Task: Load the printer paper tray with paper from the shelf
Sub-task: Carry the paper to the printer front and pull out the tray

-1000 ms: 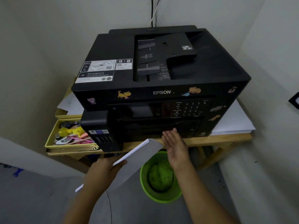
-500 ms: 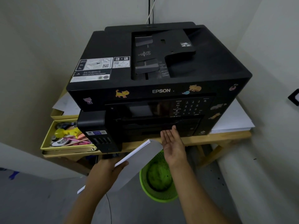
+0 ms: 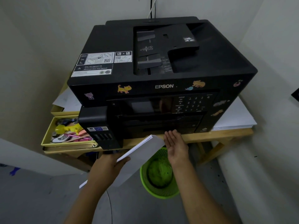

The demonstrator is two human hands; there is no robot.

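A person's left hand (image 3: 110, 164) pinches a thick white ream of printer paper (image 3: 142, 152), its long axis angled up toward the closed tray front of the black boxy inkjet printer (image 3: 161, 125) just beyond; the right hand (image 3: 176, 144), fingers straight, is nearer, fingertips at the tray.

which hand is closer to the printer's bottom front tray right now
Right. The right hand has its fingertips up at the paper tray front, palm open. The left hand sits lower and farther back, holding the paper stack.
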